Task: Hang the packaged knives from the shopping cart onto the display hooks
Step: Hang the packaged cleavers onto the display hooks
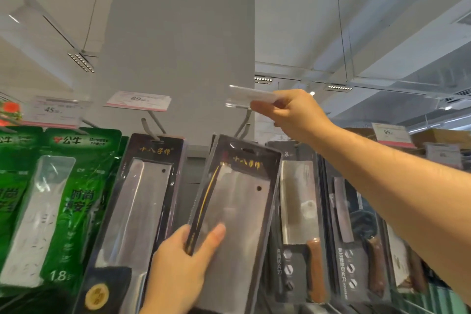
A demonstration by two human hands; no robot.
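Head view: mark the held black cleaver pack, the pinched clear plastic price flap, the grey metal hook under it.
black cleaver pack (237,211): head view, blade window.
clear plastic price flap (242,96): head view, left half.
grey metal hook (244,123): head view, bent shaft.

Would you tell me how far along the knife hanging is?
Done: a black-carded steel cleaver hangs on the neighbouring hook. In hand: the left hand grips a second black-carded cleaver while the right hand pinches the clear price tag holder above the grey metal hook. Left: sliding its hang hole onto that hook; cart unseen.
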